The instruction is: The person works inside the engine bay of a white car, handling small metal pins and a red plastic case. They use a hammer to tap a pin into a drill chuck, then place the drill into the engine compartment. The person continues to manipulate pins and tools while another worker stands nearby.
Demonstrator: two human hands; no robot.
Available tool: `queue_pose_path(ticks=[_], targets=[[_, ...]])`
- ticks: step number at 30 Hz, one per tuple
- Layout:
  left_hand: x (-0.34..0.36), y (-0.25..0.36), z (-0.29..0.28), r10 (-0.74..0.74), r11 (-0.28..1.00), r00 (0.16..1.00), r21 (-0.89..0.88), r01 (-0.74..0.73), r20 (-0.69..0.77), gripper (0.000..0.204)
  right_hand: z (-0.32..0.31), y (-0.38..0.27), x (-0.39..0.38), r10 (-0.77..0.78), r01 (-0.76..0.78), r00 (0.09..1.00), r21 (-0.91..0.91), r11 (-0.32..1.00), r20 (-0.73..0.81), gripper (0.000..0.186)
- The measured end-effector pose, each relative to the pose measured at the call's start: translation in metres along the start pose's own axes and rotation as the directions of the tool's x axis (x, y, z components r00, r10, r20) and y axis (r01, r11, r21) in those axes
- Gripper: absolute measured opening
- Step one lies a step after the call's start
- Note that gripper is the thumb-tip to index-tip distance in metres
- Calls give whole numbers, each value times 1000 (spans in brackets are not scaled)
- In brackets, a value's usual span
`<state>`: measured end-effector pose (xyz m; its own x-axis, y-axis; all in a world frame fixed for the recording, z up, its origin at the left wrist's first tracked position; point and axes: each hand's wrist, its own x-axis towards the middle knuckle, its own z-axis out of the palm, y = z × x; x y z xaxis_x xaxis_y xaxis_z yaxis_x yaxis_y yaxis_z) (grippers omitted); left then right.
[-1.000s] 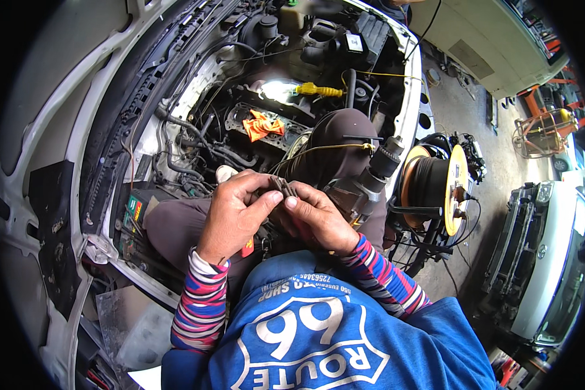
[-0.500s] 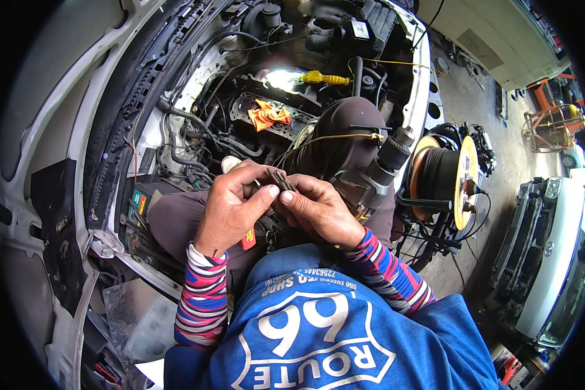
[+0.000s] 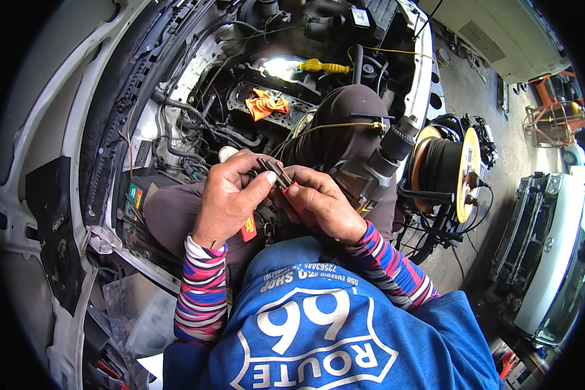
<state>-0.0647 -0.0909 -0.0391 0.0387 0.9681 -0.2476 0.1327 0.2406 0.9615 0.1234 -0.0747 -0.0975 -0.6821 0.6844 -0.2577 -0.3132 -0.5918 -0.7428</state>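
Note:
My left hand (image 3: 231, 195) and my right hand (image 3: 325, 203) meet above my lap. Between them is a bundle of slim dark metal rods (image 3: 276, 170); whether they are drill bits or hex keys I cannot tell. The right fingers close around a red holder (image 3: 299, 207) from which the rods stick out. My left thumb and fingers pinch the rods' upper ends. A second red piece (image 3: 249, 227) shows below my left hand. Close to my right hand, a power drill (image 3: 364, 179) with a metal chuck (image 3: 400, 138) rests against my leg.
I sit inside an open engine bay. An orange cloth (image 3: 266, 105) lies on the engine (image 3: 244, 97), near a lit work lamp with a yellow handle (image 3: 325, 66). A cable reel (image 3: 468, 175) stands at the right. Further right is a white car front (image 3: 546, 253).
The rods are spread further apart and more of them shows. The red holder has come into view in my right hand, which has turned slightly.

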Motion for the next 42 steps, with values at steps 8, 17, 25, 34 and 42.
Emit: queue_pose_path(ticks=[8,17,25,34,42], targets=[[-1,4,-4,-83,991,995,-101,89,59,22,-2,-5,-2,25,-27,998,50,998,53,30],[1,6,-8,-35,998,992,-53,42,118,17,-3,-12,-5,42,-46,996,57,997,74,34],[-4,17,7,-73,987,996,-149,63,-58,11,-3,-4,-3,43,-45,999,100,994,24,28],[-6,8,19,41,996,987,79,-29,-157,12,2,6,5,-78,82,993,45,996,-86,19],[-15,20,-6,-65,973,983,-228,25,-170,8,3,0,1,-33,40,995,70,997,-97,24]])
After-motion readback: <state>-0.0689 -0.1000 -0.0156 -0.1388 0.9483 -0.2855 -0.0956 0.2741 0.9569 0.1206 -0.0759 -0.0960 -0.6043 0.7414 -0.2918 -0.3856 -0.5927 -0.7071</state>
